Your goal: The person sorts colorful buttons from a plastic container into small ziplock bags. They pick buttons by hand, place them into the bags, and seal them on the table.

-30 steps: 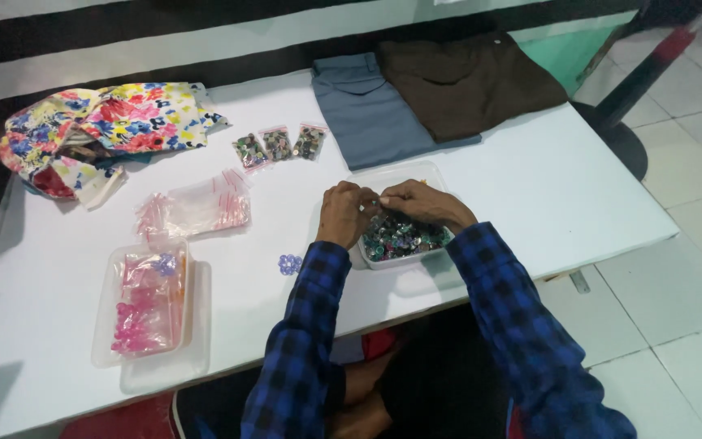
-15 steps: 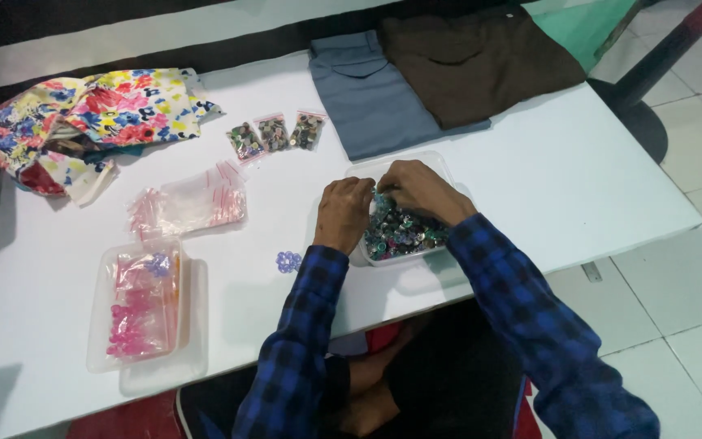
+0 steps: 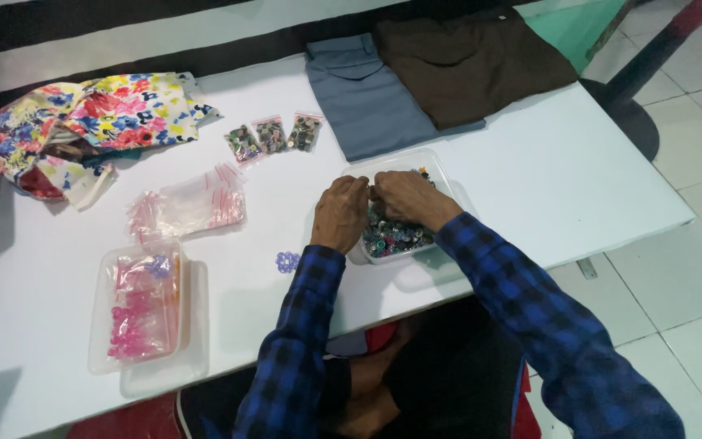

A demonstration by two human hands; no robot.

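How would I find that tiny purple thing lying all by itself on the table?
Start at the white table and find the clear tub of buttons under both hands. Just left of the left hand lies a small purple cluster, bare on the tabletop. Unlike everything else small, it sits in no bag or tub.

The tabletop (image 3: 530, 162) looks smooth, white and faintly glossy. The clear tray (image 3: 440, 167) under the hands is thin glossy plastic, filled with small shiny buttons (image 3: 396, 237). A second clear plastic tray (image 3: 136, 305) holds glossy pink pieces. The loose zip bags (image 3: 192, 203) are thin, crinkled film. The grey cloth (image 3: 363, 93), brown cloth (image 3: 469, 61) and floral cloth (image 3: 91, 118) are matt fabric.
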